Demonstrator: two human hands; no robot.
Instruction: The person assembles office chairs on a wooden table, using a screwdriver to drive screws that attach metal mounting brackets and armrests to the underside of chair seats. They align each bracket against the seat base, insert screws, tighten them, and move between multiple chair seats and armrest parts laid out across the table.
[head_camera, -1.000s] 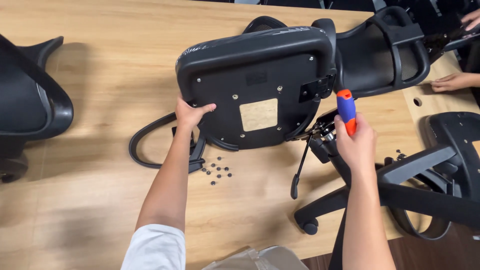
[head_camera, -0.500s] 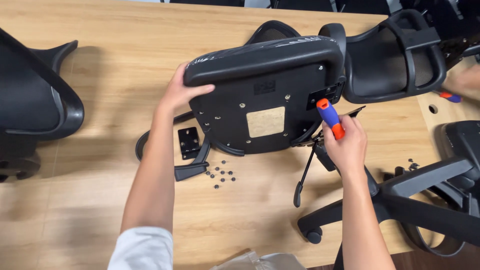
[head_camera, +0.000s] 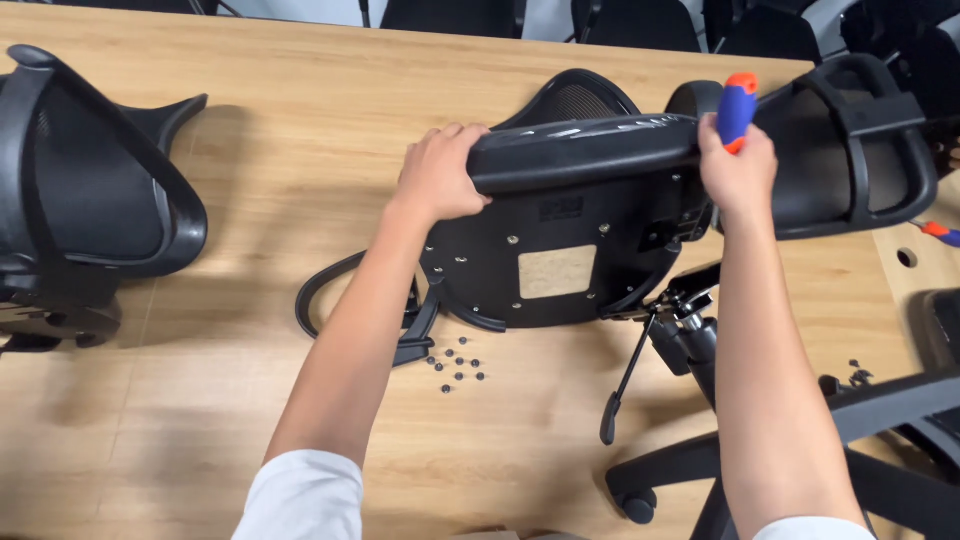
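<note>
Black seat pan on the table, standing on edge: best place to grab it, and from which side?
Take the seat pan by its padded upper rim, coming down from above, probably one hand at each end. It stands on edge with the underside facing the camera, so that thick rounded rim is free. The left hand and right hand already sit there.

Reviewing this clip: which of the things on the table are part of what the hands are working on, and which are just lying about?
In hand:
- left hand gripping the chair seat by its edge
- right hand on the seat, holding the blue-and-orange screwdriver
- loose screws beside the seat

Lying about:
- mesh chair back, far left
- second chair back, right
- wheeled base
</note>
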